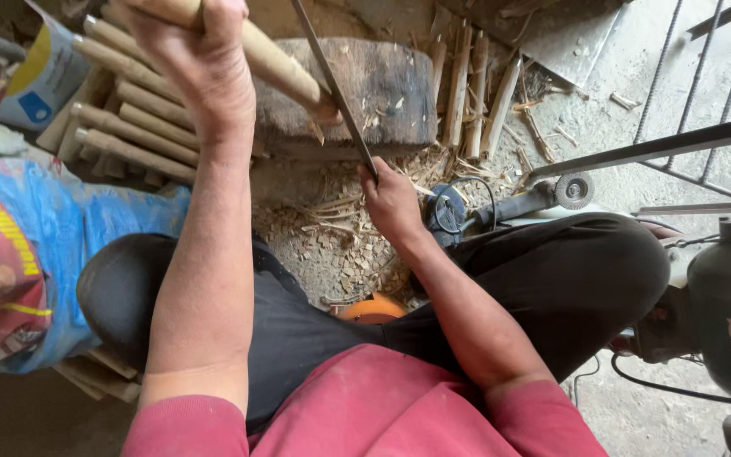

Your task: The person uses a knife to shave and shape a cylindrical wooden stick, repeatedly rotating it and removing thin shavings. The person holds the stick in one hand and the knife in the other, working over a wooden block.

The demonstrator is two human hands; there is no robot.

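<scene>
While the left hand (200, 59) is gripping a rounded wooden handle (277, 63) with its fingers clamped around it, the handle's far end is resting on a dark wooden block (382, 85). The right hand (391, 203) is holding a long flat blade (336, 89), fingers closed on its lower end (the blade is slanting up against the handle's tip). Wood chips (332, 245) are lying below, with an angle grinder (501, 203) just beside the right hand.

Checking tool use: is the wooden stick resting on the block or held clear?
Resting: left hand tilts the stick, tip on the block.
</scene>
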